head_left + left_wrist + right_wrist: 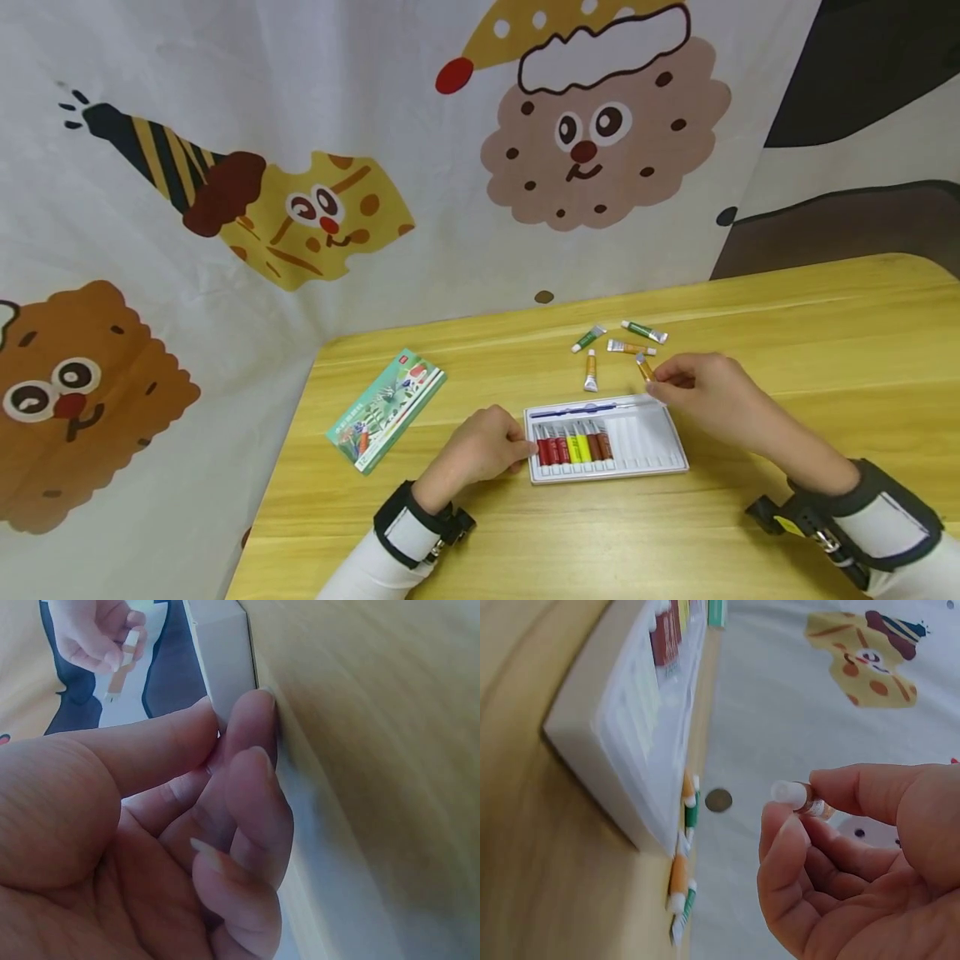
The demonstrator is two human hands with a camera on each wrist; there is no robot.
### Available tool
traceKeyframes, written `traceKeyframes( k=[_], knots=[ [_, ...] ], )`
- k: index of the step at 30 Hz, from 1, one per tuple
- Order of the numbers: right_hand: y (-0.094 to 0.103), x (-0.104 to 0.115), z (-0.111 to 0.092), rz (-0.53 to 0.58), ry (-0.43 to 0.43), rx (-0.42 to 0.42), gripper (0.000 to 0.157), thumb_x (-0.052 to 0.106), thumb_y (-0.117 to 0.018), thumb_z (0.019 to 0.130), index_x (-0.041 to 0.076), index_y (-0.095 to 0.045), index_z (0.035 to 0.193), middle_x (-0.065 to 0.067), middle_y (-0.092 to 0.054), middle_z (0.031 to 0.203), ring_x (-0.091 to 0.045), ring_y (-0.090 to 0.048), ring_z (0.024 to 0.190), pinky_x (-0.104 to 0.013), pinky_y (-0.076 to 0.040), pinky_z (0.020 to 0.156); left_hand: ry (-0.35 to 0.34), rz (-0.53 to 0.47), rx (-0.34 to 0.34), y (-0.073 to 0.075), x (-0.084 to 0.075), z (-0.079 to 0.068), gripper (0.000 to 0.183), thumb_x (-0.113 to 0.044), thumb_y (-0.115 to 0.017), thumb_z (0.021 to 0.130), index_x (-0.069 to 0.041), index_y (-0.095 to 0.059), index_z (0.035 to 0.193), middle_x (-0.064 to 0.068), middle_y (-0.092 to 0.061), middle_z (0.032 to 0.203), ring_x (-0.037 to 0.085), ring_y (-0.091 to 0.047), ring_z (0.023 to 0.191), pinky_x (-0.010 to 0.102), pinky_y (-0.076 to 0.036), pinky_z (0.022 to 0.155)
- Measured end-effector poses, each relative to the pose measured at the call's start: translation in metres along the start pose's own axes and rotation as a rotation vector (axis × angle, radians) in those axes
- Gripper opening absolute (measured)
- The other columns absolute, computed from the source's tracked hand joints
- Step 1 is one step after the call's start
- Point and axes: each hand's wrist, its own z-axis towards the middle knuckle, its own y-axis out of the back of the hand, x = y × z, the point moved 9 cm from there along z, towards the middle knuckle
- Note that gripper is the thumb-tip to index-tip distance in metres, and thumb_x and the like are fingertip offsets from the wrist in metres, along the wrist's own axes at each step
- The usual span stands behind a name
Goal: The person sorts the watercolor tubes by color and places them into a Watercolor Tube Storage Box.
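Note:
My right hand (pixel 708 393) pinches an ochre paint tube (pixel 643 367) between thumb and fingers, above the back right corner of a white plastic paint tray (pixel 651 442). The tube's white cap (pixel 787 793) faces the right wrist camera. At the tray's left edge, my left hand (pixel 486 443) grips the rim, thumb on top and fingers (pixel 251 724) against the side. Red, yellow and brown paint tubes (pixel 577 446) fill the tray's left slots; the right slots are bare. A thin blue paintbrush (pixel 573 411) lies in the long groove along its back.
Behind the tray lie two green tubes (pixel 589 337) and two ochre tubes (pixel 591 371), loose on the wooden table (pixel 570 542). A green printed box (pixel 386 410) rests at the left. A cartoon-patterned cloth (pixel 442 267) hangs along the table's back edge.

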Motion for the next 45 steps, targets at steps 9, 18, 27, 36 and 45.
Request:
traceKeyframes(
  k=[9,18,27,36,45],
  knots=[
    [-0.029,0.015,-0.007,0.117,-0.002,0.102,0.016,0.014,-0.076,0.096,0.000,-0.075,0.104,-0.003,-0.070,0.087,-0.017,-0.058,0.073,-0.027,-0.050,0.058,0.011,-0.002,0.006,0.002,0.000,-0.002,0.044,-0.027,-0.073,0.100,-0.009,-0.069,0.061,-0.004,-0.053,0.051,0.011,-0.040,0.047,0.026,-0.027,0.047],
    [-0.036,0.019,-0.010,0.155,-0.010,0.128,0.022,0.015,-0.076,0.096,-0.002,-0.075,0.108,-0.003,-0.071,0.088,-0.018,-0.059,0.073,-0.027,-0.049,0.057,0.008,-0.007,0.012,0.004,-0.002,-0.001,0.043,-0.026,-0.074,0.100,-0.009,-0.069,0.061,-0.003,-0.054,0.052,0.011,-0.041,0.048,0.026,-0.029,0.049],
    [-0.050,0.020,-0.014,0.168,0.001,0.157,0.018,0.011,-0.079,0.092,-0.003,-0.077,0.103,-0.001,-0.071,0.081,-0.015,-0.059,0.069,-0.026,-0.050,0.054,0.016,-0.008,0.018,0.002,0.001,0.000,0.044,-0.027,-0.073,0.101,-0.009,-0.069,0.060,-0.004,-0.053,0.051,0.011,-0.040,0.047,0.026,-0.028,0.048],
    [-0.063,0.018,-0.017,0.099,0.043,0.180,0.012,0.010,-0.077,0.092,0.000,-0.079,0.098,0.003,-0.070,0.075,-0.010,-0.059,0.061,-0.024,-0.046,0.052,0.003,-0.005,0.013,0.001,0.000,0.000,0.044,-0.026,-0.074,0.100,-0.011,-0.069,0.060,-0.004,-0.054,0.051,0.011,-0.040,0.047,0.026,-0.028,0.048],
    [-0.068,0.017,-0.019,0.054,0.038,0.169,0.007,0.013,-0.079,0.091,0.006,-0.078,0.090,0.006,-0.065,0.070,-0.010,-0.054,0.059,-0.024,-0.044,0.051,0.002,-0.007,0.016,0.000,0.001,0.001,0.042,-0.026,-0.074,0.100,-0.011,-0.070,0.061,-0.001,-0.058,0.053,0.011,-0.041,0.047,0.026,-0.029,0.048]
  ],
)
